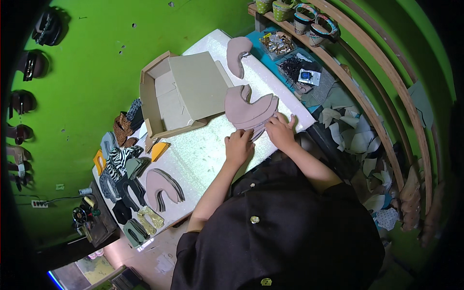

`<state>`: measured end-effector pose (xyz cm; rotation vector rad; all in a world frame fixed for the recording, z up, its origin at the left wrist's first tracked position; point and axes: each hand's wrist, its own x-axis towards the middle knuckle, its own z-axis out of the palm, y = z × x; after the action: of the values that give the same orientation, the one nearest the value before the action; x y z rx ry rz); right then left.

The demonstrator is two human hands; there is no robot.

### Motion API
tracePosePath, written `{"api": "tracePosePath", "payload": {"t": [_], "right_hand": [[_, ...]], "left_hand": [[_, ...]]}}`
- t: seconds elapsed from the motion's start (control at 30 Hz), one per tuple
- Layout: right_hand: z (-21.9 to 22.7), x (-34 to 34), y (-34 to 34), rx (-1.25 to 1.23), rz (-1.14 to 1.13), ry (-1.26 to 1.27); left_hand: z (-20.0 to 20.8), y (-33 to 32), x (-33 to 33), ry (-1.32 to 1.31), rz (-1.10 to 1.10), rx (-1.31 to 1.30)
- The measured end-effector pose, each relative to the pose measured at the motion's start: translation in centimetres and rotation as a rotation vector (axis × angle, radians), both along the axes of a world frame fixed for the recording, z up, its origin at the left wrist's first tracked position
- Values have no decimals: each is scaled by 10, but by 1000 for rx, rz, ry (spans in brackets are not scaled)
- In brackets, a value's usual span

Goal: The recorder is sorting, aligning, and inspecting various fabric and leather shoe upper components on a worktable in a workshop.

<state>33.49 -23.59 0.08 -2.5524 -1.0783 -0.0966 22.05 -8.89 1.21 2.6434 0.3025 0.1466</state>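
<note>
Pink cutouts (249, 112) look light and floppy, pinned flat by both hands' fingers (285, 122) at bench edge, so lift by edges.

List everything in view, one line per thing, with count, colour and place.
Curved cut pieces: a fanned stack, dusty pink, under both hands.
Single curved piece: one, pink, far end of table.
Cardboard box: one, tan, open, mid table.
Second pink stack: one, near end.
Patterned pieces: several, zebra, leopard, grey, yellow, table's left edge.
Table: one, glittery white.
Shoes: several, shelf top right.
Scraps: many, pale, right floor.
Left hand: on the stack's edge.
Right hand: on the stack.
</note>
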Motion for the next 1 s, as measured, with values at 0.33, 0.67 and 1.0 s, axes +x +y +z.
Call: {"api": "tracePosePath", "payload": {"t": [0.33,0.67,1.0], "right_hand": [[-2,-39,9,-14,279,324],[12,-8,14,32,-48,151],[3,-19,11,251,199,222]], "left_hand": [[-7,25,-16,-119,328,-1],[-29,17,-15,-134,618,-615],[-25,24,-4,-204,492,-761]]}}
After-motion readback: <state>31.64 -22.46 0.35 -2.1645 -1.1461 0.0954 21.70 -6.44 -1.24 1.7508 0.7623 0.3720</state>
